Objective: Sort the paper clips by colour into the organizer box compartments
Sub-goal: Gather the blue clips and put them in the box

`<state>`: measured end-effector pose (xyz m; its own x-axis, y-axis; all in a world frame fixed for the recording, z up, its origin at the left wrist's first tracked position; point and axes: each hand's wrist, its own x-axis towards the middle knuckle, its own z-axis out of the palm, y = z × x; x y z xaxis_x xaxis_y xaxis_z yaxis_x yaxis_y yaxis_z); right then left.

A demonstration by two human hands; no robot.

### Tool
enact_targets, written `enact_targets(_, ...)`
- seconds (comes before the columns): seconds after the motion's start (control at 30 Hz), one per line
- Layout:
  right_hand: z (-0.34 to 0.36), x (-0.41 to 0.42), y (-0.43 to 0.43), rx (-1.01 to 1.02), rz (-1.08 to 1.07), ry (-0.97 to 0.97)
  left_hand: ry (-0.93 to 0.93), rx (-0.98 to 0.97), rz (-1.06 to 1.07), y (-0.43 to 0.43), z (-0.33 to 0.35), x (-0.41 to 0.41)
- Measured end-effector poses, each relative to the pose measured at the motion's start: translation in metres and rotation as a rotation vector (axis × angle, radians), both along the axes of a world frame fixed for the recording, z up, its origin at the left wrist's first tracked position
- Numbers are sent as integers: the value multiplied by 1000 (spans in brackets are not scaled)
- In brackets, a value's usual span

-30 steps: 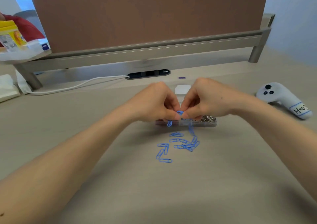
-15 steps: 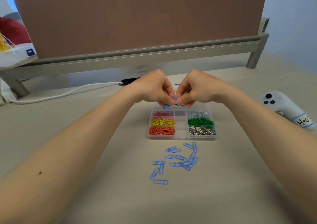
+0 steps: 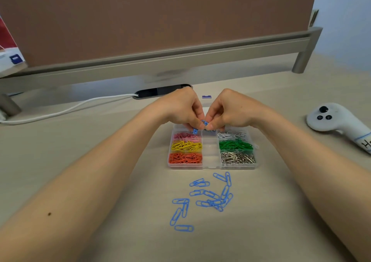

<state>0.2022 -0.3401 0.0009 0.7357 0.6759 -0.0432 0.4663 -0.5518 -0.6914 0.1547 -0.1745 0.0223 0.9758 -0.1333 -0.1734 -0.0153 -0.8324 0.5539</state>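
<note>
Head view. A clear plastic organizer box (image 3: 210,166) lies at the centre of the frame on a beige desk (image 3: 120,231).

- **Left column, top to bottom:** pink paper clips (image 3: 184,135), yellow paper clips (image 3: 186,145), orange paper clips (image 3: 185,158).
- **Right column, top to bottom:** white paper clips (image 3: 231,135), green paper clips (image 3: 234,145), silver paper clips (image 3: 237,157).

The left hand (image 3: 180,109) and right hand (image 3: 232,109) meet over the box's upper edge. Their fingers are curled, and both pinch a few held blue paper clips (image 3: 204,122). One of these dangles above the pink compartment. Loose blue paper clips (image 3: 210,197) are scattered on the desk just below the box. A white handheld controller (image 3: 337,119) lies at the right edge and a white cable (image 3: 70,109) at the left.
</note>
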Motion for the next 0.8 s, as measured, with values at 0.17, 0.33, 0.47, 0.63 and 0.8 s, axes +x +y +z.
enact_targets(0.17, 1, -1, 0, -20, 28, -6, 10, -14, 6, -2, 1, 0)
enact_targets(0.33, 2, 0, -2, -13, 21, -11, 5, -43, 36, -3, 1, -2)
enact_targets(0.47, 4, 3, -6, 10, 8, 25, -7, -77, 65, -5, 1, -4)
enact_targets(0.63, 3, 1, -5, 1, -1, 21, 15, -85, 78, -6, 4, -7)
enact_targets(0.8, 2, 0, -2, -48, 4, -52, 44, -77, 107, -3, 7, -9)
